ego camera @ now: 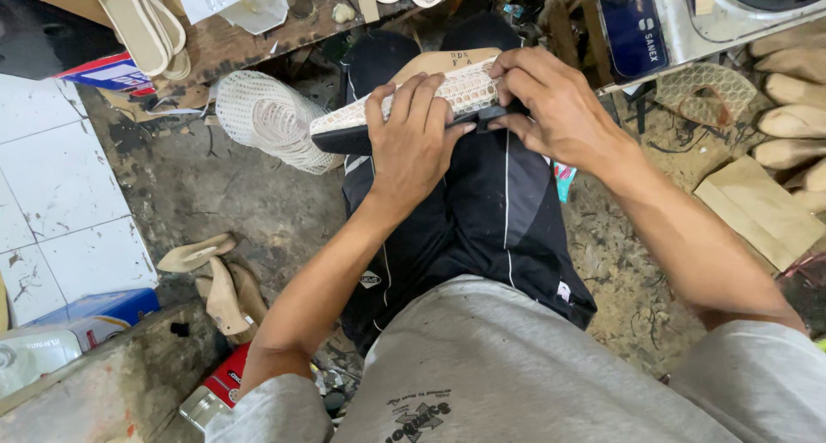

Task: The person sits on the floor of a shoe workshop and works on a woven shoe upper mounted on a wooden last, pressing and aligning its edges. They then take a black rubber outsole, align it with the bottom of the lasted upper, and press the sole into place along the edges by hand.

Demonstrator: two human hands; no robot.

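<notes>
A shoe sole (465, 90) with a cream woven mesh top and a black underside lies across my lap over a tan wooden board (434, 64). My left hand (413, 142) wraps over the middle of it, fingers on the mesh and thumb on the black edge. My right hand (551, 103) grips its right end, fingers curled over the mesh. Both hands press the layers together above my black trousers (482, 211).
A stack of white mesh pieces (267, 120) lies on the dirty floor to the left. Tan sole cut-outs (219, 288) sit lower left beside white tiles (60, 193). More soles rest on a wooden bench (232, 39) above, foot-shaped lasts (792, 90) at right, cardboard (757, 206) below them.
</notes>
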